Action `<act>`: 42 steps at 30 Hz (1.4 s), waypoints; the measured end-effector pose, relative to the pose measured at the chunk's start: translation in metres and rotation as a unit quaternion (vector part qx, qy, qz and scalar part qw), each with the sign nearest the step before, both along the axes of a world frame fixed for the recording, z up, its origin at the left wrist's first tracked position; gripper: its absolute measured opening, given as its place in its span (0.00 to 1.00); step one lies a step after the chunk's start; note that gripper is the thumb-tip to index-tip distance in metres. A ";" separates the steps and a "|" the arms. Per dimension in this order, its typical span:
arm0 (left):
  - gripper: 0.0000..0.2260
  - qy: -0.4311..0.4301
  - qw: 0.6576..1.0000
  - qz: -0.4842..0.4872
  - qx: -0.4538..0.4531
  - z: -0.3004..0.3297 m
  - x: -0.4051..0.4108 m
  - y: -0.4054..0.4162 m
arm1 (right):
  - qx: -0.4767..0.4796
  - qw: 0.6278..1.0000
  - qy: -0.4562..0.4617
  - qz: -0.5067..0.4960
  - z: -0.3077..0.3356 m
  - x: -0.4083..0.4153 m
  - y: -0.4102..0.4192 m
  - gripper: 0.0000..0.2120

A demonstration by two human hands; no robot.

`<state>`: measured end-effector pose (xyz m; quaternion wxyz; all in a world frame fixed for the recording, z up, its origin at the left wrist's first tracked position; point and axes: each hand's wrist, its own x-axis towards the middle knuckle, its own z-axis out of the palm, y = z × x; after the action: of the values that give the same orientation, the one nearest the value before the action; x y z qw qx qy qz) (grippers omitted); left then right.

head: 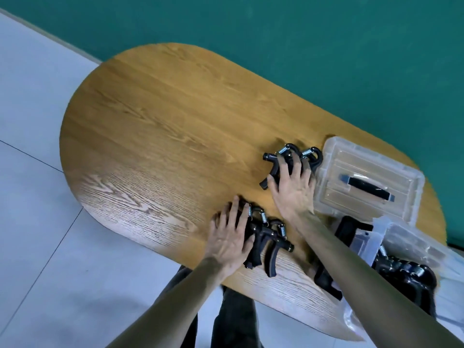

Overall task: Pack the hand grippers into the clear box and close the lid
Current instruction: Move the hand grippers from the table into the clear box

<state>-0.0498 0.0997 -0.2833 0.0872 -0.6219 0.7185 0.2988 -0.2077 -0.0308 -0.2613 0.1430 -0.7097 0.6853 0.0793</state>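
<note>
Black plastic hand grippers with steel coil springs lying in two clusters left of clear plastic box; more already inside. Rigid, light, springs apt to snag (best taken by handles). Right hand and left hand spread over one cluster each, grasp not confirmed. Clear lid with black handle beyond box. Oval oak-grain table; pale tiled floor, teal wall.

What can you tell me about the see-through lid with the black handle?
The lid is clear plastic, rectangular with rounded corners and ridges moulded into it. A black bar handle runs across its middle. It lies flat on the wooden table near the right end, off the box, which sits just in front of it. The right hand is beside its left edge; contact is unclear.
</note>
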 end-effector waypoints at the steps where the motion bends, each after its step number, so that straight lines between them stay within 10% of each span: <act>1: 0.35 0.009 1.000 0.005 0.001 -0.006 0.000 0.004 | -0.004 1.000 0.003 -0.009 -0.007 0.005 -0.004 0.29; 26: 0.34 0.026 0.999 -0.032 -0.008 -0.025 0.000 -0.005 | -0.056 0.996 0.055 -0.033 -0.056 0.017 -0.025 0.33; 42: 0.41 -0.063 0.995 0.014 -0.077 0.031 0.012 -0.017 | -0.082 0.994 -0.067 -0.011 0.040 0.008 0.021 0.30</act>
<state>-0.0374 0.0827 -0.2525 0.0804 -0.6543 0.7237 0.2041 -0.1999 -0.0101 -0.2217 0.1308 -0.7154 0.6858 -0.0265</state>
